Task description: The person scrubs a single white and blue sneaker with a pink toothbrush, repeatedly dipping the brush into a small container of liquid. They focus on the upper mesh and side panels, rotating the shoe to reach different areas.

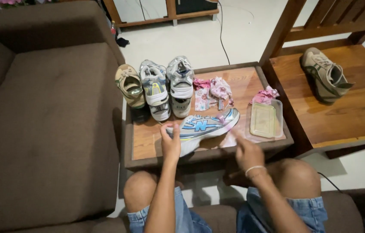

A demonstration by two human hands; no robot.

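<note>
The left hand (170, 144) hides the sneaker's (206, 127) heel; the right hand (248, 153) is motion-blurred.

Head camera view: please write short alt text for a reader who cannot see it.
A seated person's left hand grips a white-and-blue sneaker lying on its side on a small wooden table; the right hand touches its underside. Three more shoes stand behind.

white-blue sneaker (202, 126), pink patterned cloths (212, 92)
</note>
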